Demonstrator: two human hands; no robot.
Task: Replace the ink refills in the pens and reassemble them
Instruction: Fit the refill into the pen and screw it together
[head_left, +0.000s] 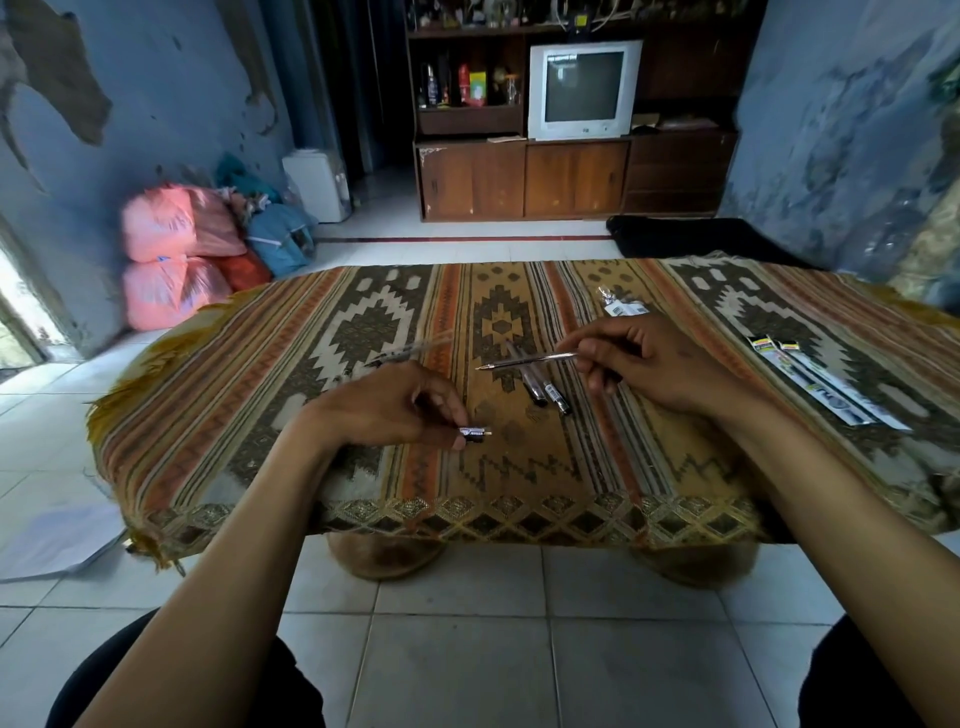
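Note:
My right hand (644, 358) pinches a thin ink refill (524, 360) that points left, its tip over the middle of the table. My left hand (395, 405) holds a short dark pen piece (475, 433) with a printed label between thumb and fingers, just above the cloth. Two pens (540, 382) lie side by side on the cloth under the refill. A clear pen barrel (410, 351) lies beyond my left hand. Packaged refills (826, 382) lie at the right side of the table.
A patterned woven cloth (260, 364) covers the low table. A small clear wrapper with a label (621, 304) lies beyond my right hand. White paper (57, 540) lies on the tiled floor at the left. Bags, a cabinet and a television stand far behind.

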